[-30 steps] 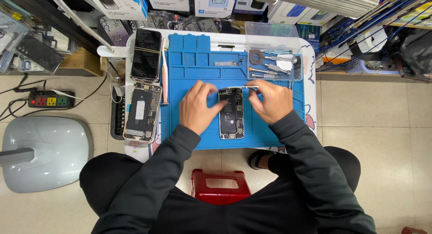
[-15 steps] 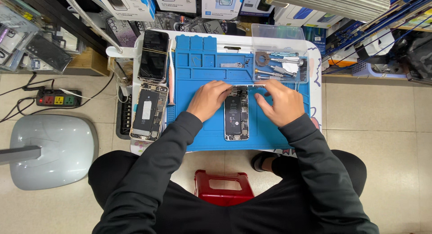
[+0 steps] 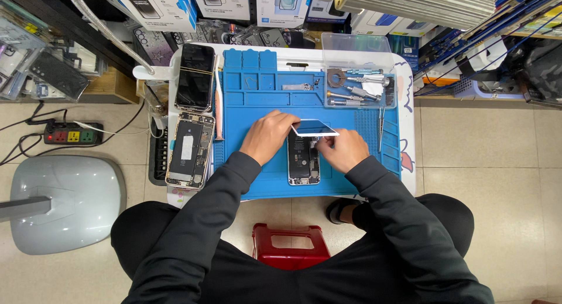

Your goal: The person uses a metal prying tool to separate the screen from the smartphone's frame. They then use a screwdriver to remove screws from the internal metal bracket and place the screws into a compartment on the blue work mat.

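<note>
Blue silicone repair mat covering a small white surface, seen from above. At centre lies an opened phone body, its internals exposed. The display panel, which half a second ago lay close over the body, is now lifted at the body's far end and tilted up, hinged open. The left hand has its grip closed on the panel's left edge; the right hand pinches at the panel's near right corner, fingertips closed, though what exactly lies between them cannot be told. Both hands have drawn nearer the body's top since one second ago. Judged from this, the panel is separated from the frame but seemingly not yet carried clear of it.

Left of the left-hand grip, beyond the mat's edge, a second opened phone lies face down, with a dark-screened phone beyond it. Beyond the right-hand grip stands a clear tray of screwdrivers; tweezers lie just right of that grip.
</note>
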